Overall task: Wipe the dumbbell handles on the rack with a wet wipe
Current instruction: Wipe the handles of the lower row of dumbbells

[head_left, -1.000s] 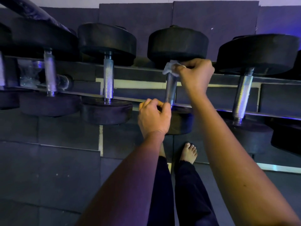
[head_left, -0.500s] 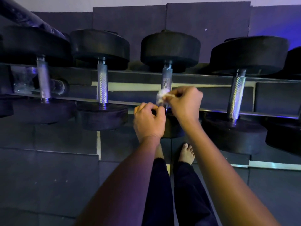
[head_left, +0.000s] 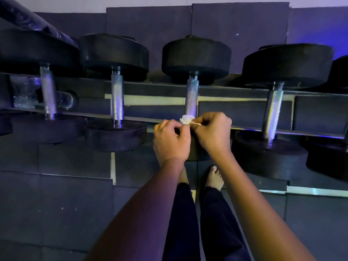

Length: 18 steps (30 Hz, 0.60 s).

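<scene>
Readable text, labels, brands, numbers, signs: none. The dumbbell weights show plain dark faces with no legible figures, and the rack rail and wall panels carry no marking that can be read.
</scene>
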Available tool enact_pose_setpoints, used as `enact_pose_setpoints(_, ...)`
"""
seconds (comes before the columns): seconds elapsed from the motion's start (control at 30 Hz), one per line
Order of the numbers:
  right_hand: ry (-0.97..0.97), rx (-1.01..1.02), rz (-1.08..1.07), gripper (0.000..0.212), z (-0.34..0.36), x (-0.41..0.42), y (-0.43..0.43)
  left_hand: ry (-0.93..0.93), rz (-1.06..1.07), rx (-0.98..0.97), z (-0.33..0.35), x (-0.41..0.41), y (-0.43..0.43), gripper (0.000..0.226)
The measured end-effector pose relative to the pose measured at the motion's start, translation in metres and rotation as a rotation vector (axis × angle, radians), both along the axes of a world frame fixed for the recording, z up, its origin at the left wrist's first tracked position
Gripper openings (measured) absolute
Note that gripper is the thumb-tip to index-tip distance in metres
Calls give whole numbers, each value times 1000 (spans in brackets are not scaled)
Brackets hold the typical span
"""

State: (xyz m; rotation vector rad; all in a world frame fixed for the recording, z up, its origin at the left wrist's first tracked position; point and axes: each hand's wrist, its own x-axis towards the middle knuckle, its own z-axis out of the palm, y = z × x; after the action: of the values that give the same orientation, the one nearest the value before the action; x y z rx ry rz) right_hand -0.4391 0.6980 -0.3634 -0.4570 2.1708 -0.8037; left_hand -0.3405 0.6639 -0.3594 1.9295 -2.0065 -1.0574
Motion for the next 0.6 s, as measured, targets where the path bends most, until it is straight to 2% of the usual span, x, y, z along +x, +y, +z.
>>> enact_pose_setpoints(0.37, -249, -304, -372, 18, -20, -45, -47, 9, -11, -4, -2, 0, 0, 19)
enact_pose_setpoints(0.5, -411, -297, -361, 13, -23, -32, -27, 11, -11, -24, -2, 1, 0, 28)
enact_pose_setpoints(0.6, -402, -180, -217, 13, -21, -24, -2, 9, -10, -32, -3, 1, 0, 31)
